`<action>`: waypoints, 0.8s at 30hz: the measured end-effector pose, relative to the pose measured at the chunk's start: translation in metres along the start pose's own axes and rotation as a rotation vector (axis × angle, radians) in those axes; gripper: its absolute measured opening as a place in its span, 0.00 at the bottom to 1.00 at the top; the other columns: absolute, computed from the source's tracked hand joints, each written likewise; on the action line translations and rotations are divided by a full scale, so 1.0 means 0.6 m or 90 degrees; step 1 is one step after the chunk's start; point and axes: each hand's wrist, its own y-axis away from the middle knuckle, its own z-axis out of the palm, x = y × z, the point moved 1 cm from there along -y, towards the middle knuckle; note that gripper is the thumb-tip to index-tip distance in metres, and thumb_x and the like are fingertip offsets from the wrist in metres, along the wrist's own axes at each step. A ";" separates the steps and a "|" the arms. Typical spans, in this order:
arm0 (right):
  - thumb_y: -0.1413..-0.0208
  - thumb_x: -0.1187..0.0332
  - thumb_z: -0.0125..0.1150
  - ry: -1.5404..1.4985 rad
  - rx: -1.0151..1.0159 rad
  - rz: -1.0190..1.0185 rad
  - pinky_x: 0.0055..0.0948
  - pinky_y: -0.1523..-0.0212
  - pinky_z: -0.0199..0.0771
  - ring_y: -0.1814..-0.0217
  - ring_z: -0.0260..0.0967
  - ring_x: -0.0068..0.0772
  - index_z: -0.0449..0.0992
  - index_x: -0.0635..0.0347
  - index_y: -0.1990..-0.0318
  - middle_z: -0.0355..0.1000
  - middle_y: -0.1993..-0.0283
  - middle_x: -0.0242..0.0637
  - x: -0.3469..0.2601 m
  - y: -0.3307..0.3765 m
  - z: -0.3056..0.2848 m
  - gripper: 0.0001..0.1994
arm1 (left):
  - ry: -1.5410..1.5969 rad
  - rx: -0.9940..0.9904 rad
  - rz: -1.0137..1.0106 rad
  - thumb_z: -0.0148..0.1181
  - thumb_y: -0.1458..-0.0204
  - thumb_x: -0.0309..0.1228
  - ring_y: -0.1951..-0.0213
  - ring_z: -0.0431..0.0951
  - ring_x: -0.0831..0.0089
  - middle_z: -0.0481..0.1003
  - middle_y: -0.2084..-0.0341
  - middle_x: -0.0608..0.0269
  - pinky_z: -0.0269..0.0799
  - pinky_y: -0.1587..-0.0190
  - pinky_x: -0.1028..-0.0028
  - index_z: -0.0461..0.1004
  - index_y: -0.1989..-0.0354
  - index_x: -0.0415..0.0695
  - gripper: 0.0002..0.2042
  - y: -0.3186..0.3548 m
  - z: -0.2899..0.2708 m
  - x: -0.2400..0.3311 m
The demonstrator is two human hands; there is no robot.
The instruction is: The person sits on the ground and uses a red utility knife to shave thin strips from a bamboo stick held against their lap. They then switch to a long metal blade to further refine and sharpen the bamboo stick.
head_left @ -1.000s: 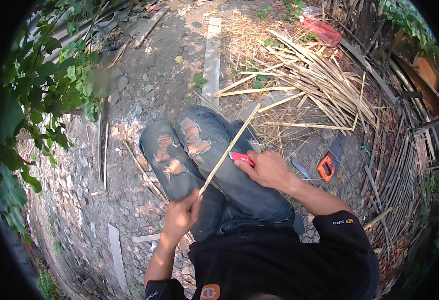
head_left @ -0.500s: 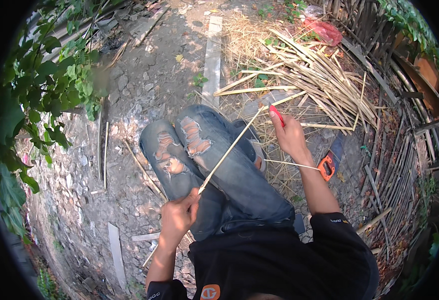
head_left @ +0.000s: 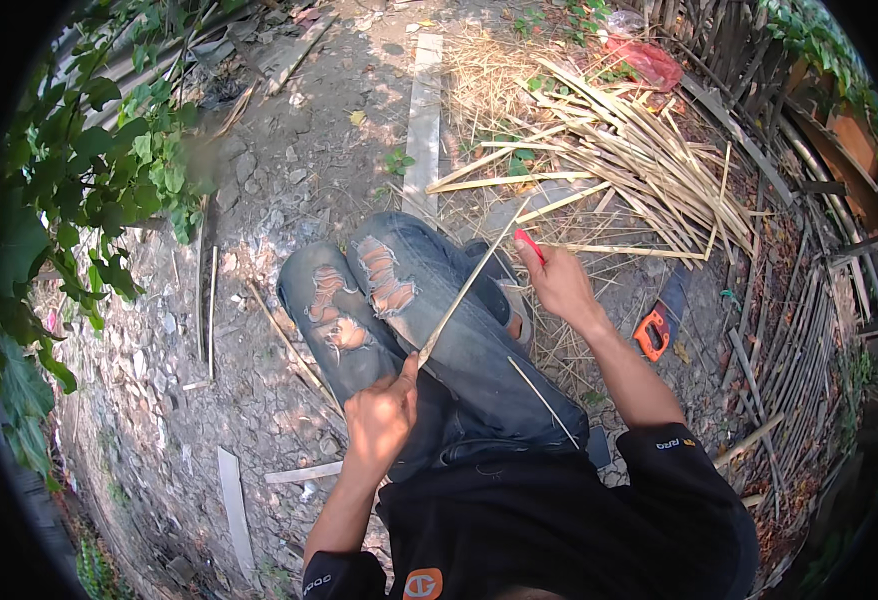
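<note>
My left hand (head_left: 384, 415) is closed on the near end of a long, thin bamboo strip (head_left: 470, 287), its thumb laid along it. The strip slants up over my jeans, away and to the right. Near its far end, my right hand (head_left: 562, 283) grips a red knife (head_left: 529, 246); the blade is too small to make out. Whether the knife touches the strip I cannot tell. A narrow bamboo sliver (head_left: 543, 400) lies across my right thigh, apart from both hands.
A heap of split bamboo strips (head_left: 649, 165) lies ahead on the right, beside straw. A handsaw with an orange handle (head_left: 651, 336) rests right of my forearm. A flat plank (head_left: 425, 120) lies ahead. Leafy vines (head_left: 89, 170) hang at left; a stick fence borders the right.
My right hand with the knife has moved left and slightly nearer. My left hand has shifted right. The thin sliver that was by my right forearm now lies on my thigh.
</note>
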 end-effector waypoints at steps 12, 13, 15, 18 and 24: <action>0.30 0.41 0.52 0.052 -0.017 -0.040 0.55 0.63 0.76 0.66 0.78 0.65 0.82 0.66 0.64 0.77 0.73 0.59 0.024 -0.016 -0.014 0.31 | 0.018 -0.056 -0.036 0.64 0.44 0.25 0.74 0.82 0.50 0.79 0.77 0.51 0.77 0.70 0.56 0.84 0.46 0.47 0.16 -0.009 0.001 0.001; 0.30 0.41 0.51 0.053 -0.030 -0.030 0.55 0.62 0.76 0.66 0.78 0.65 0.82 0.66 0.63 0.77 0.73 0.59 0.021 -0.016 -0.025 0.31 | 0.007 -0.059 -0.034 0.64 0.43 0.25 0.74 0.82 0.50 0.79 0.77 0.50 0.76 0.70 0.56 0.84 0.46 0.46 0.16 -0.012 -0.001 0.003; 0.30 0.41 0.52 0.081 -0.046 -0.086 0.55 0.63 0.75 0.68 0.77 0.65 0.80 0.67 0.65 0.75 0.75 0.60 0.002 0.003 -0.022 0.31 | 0.062 -0.055 -0.070 0.64 0.42 0.26 0.74 0.82 0.49 0.79 0.78 0.49 0.76 0.70 0.56 0.84 0.47 0.45 0.14 -0.014 0.002 0.003; 0.29 0.42 0.50 0.163 -0.062 -0.211 0.55 0.65 0.72 0.72 0.75 0.64 0.78 0.70 0.69 0.71 0.79 0.60 -0.026 0.062 0.029 0.33 | 0.112 -0.057 -0.089 0.65 0.41 0.28 0.75 0.81 0.49 0.78 0.78 0.47 0.75 0.71 0.57 0.85 0.50 0.43 0.12 -0.017 0.000 0.003; 0.28 0.38 0.45 0.071 0.154 0.056 0.53 0.66 0.71 0.72 0.75 0.62 0.77 0.70 0.72 0.70 0.81 0.57 0.118 -0.086 -0.096 0.38 | 0.216 -0.122 -0.160 0.66 0.38 0.28 0.77 0.73 0.73 0.77 0.81 0.53 0.71 0.72 0.69 0.83 0.50 0.34 0.12 0.017 -0.015 -0.032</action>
